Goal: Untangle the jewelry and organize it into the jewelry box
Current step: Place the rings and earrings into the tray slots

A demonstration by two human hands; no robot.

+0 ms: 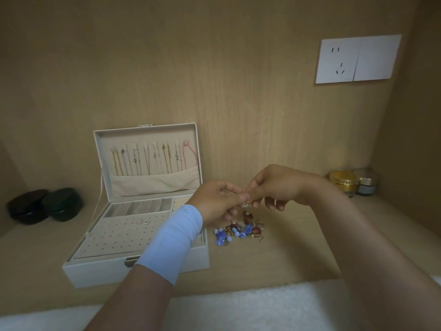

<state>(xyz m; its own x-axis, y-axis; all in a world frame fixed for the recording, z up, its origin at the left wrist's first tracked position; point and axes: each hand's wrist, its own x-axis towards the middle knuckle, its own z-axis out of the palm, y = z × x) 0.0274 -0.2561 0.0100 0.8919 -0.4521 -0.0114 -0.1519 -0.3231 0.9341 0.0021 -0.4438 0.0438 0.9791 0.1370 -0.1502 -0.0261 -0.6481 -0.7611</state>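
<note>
Left hand [214,201]: centre of frame, pale blue wrist sleeve [171,240], thumb and fingertips pinching the small piece [248,203].
Right hand [274,187]: just right of the left, fingertips pinching the same small piece - other fingers loosely curled.
Small piece: gold and silver, held between both hands above the shelf; detail too small to tell.
Earring pile [238,231]: blue flowers and red-brown bits with hooks, on the shelf just below the hands, beside the box's right edge.
Jewelry box [133,266]: lower left of centre, lid upright - chains [148,158] hang inside it; stud pair [143,221] sits on the perforated tray.
Rest: dark jars [43,206] far left; gold jars [343,181] right; wall socket [358,59] upper right.
</note>
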